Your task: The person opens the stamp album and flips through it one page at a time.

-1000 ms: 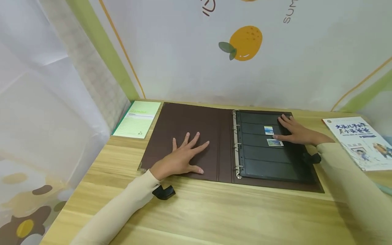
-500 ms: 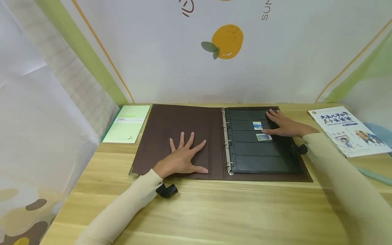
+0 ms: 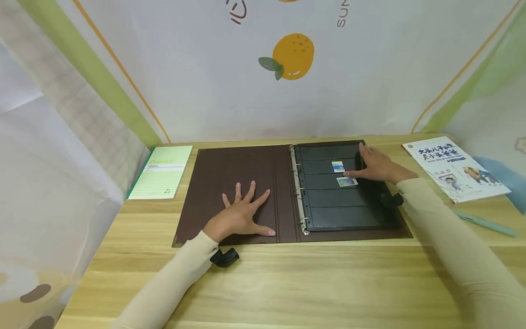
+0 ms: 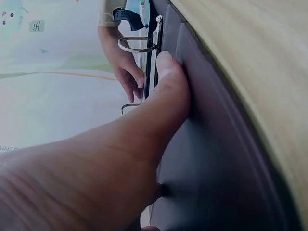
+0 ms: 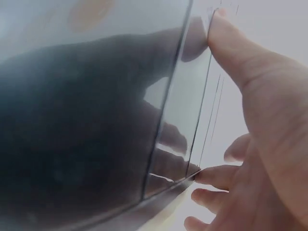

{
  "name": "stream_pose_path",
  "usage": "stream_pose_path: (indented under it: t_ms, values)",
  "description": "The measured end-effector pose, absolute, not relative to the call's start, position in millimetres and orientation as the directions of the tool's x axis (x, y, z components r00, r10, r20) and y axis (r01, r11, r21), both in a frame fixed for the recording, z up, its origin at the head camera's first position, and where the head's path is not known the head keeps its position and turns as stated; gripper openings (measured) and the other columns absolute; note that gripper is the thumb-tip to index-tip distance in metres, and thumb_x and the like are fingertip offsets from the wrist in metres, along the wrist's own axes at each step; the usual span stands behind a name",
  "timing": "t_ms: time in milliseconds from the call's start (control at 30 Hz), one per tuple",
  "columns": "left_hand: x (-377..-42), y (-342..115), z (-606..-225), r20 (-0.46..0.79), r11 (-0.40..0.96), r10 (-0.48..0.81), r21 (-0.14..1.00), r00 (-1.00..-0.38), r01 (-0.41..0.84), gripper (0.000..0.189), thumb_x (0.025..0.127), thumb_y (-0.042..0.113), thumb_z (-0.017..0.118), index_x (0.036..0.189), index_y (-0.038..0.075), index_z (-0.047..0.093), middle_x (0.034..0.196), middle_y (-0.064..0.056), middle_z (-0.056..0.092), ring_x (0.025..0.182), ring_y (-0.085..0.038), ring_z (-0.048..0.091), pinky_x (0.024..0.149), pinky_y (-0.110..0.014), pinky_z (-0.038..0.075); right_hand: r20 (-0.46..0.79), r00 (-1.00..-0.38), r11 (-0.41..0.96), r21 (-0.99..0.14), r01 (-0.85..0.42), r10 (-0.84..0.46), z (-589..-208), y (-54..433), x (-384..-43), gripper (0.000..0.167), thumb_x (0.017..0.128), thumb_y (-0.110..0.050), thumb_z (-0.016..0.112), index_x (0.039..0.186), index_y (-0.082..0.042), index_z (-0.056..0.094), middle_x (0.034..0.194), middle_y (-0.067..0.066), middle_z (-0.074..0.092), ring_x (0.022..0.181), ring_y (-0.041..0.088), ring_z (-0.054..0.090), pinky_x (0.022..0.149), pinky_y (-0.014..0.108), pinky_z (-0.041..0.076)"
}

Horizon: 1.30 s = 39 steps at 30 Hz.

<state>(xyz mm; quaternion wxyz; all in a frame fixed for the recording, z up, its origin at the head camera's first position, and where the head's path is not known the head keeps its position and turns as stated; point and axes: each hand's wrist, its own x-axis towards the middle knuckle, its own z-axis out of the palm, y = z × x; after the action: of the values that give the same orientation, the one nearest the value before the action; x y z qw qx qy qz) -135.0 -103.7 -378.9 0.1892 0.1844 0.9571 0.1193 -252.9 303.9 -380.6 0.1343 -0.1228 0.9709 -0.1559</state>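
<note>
A dark brown ring-binder stamp album (image 3: 230,164) lies open flat on the table. On its right side, a black pocket page (image 3: 341,217) holds two small stamps, an upper blue-and-white stamp (image 3: 338,167) and a lower green-blue stamp (image 3: 347,182). My left hand (image 3: 240,217) rests with spread fingers on the inside of the left cover. The thumb of my right hand (image 3: 376,165) lies over the page beside the stamps. In the right wrist view, the right hand's fingertips (image 5: 207,175) are at the page's outer edge. Metal rings (image 4: 137,45) show past my left thumb.
A pale green notepad (image 3: 162,171) lies left of the album. To the right are a white illustrated book (image 3: 456,169) and a light green pen (image 3: 485,223). A printed cloth (image 3: 205,91) hangs behind the wooden table (image 3: 308,283).
My right fingers have shifted from lying spread on the page to its outer edge. My left hand stays on the cover. The head view has turned right, bringing the pen into view.
</note>
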Motion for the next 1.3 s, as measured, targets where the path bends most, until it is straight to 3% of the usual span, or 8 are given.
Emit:
stream_pose_path:
  t_ms: [233, 367, 667, 833, 1033, 1100, 1200, 1300]
  values:
    - [-136.2, -101.8, -378.4, -0.333, 0.913, 0.392, 0.257, -0.858, 0.317, 0.112, 0.076, 0.07, 0.075, 0.163, 0.036, 0.012, 0.171, -0.013, -0.009, 0.151, -0.053, -0.014, 0.111, -0.082, -0.001, -0.181, -0.945, 0.899, -0.399, -0.181, -0.271, -381.9, 302.2, -253.3, 0.136, 0.083, -0.062, 0.075, 0.157, 0.004, -0.018, 0.165, 0.032, -0.006, 0.151, 0.054, 0.01, 0.119, 0.067, 0.017]
    - [-135.6, -102.7, -378.4, -0.335, 0.917, 0.383, 0.246, -0.861, 0.313, 0.113, 0.076, 0.071, 0.074, 0.163, 0.037, 0.011, 0.171, -0.012, -0.009, 0.151, -0.053, -0.013, 0.111, -0.082, 0.001, -0.138, -0.948, 0.882, -0.425, -0.205, -0.287, -381.1, 298.9, -251.6, 0.135, 0.082, -0.059, 0.077, 0.158, 0.001, -0.018, 0.166, 0.027, -0.01, 0.152, 0.053, 0.009, 0.119, 0.067, 0.017]
    - [-135.4, -105.3, -377.3, -0.325, 0.917, 0.386, 0.242, -0.863, 0.318, 0.112, 0.076, 0.072, 0.074, 0.163, 0.037, 0.013, 0.171, -0.013, -0.007, 0.151, -0.054, -0.013, 0.111, -0.082, 0.0, -0.039, -0.958, 0.852, -0.469, -0.233, -0.283, -374.9, 295.7, -243.0, 0.126, 0.087, -0.044, 0.079, 0.158, 0.004, -0.013, 0.165, 0.034, -0.005, 0.152, 0.054, 0.005, 0.12, 0.067, 0.015]
    - [-136.7, -104.3, -376.0, -0.321, 0.914, 0.392, 0.241, -0.862, 0.326, 0.112, 0.075, 0.072, 0.074, 0.163, 0.036, 0.013, 0.171, -0.013, -0.006, 0.151, -0.054, -0.012, 0.11, -0.083, 0.001, -0.01, -0.967, 0.836, -0.504, -0.216, -0.256, -365.4, 302.6, -237.8, 0.115, 0.091, -0.039, 0.075, 0.159, 0.006, -0.007, 0.161, 0.04, 0.003, 0.148, 0.057, 0.014, 0.115, 0.07, 0.021]
    - [-135.9, -103.7, -376.4, -0.316, 0.918, 0.385, 0.228, -0.867, 0.324, 0.111, 0.076, 0.073, 0.074, 0.163, 0.037, 0.014, 0.171, -0.013, -0.005, 0.152, -0.054, -0.011, 0.111, -0.082, 0.002, -0.063, -0.966, 0.856, -0.482, -0.189, -0.249, -353.8, 315.5, -237.2, 0.102, 0.099, -0.042, 0.062, 0.159, 0.003, -0.006, 0.151, 0.043, 0.028, 0.134, 0.058, 0.04, 0.104, 0.069, 0.037]
    - [-135.5, -102.8, -376.4, -0.315, 0.917, 0.387, 0.23, -0.867, 0.325, 0.111, 0.076, 0.073, 0.074, 0.163, 0.037, 0.014, 0.171, -0.013, -0.005, 0.152, -0.054, -0.01, 0.111, -0.082, 0.002, -0.102, -0.96, 0.847, -0.503, -0.175, -0.259, -350.1, 322.8, -236.2, 0.098, 0.102, -0.042, 0.057, 0.16, -0.001, -0.01, 0.144, 0.039, 0.04, 0.123, 0.054, 0.052, 0.095, 0.061, 0.047]
    - [-135.6, -101.3, -376.7, -0.317, 0.916, 0.389, 0.23, -0.865, 0.328, 0.111, 0.076, 0.073, 0.073, 0.163, 0.036, 0.014, 0.171, -0.013, -0.005, 0.152, -0.054, -0.01, 0.111, -0.082, 0.002, -0.155, -0.943, 0.808, -0.568, -0.16, -0.295, -347.6, 333.0, -234.9, 0.091, 0.106, -0.036, 0.053, 0.16, -0.005, -0.014, 0.132, 0.032, 0.051, 0.099, 0.038, 0.065, 0.082, 0.045, 0.056]
    - [-136.3, -101.9, -376.2, -0.321, 0.921, 0.381, 0.218, -0.867, 0.324, 0.111, 0.076, 0.074, 0.073, 0.163, 0.037, 0.014, 0.171, -0.013, -0.005, 0.152, -0.054, -0.01, 0.111, -0.082, 0.002, -0.183, -0.919, 0.76, -0.63, -0.163, -0.349, -348.2, 338.9, -235.8, 0.085, 0.107, -0.027, 0.051, 0.161, -0.006, -0.013, 0.123, 0.027, 0.057, 0.083, 0.017, 0.064, 0.072, 0.032, 0.056]
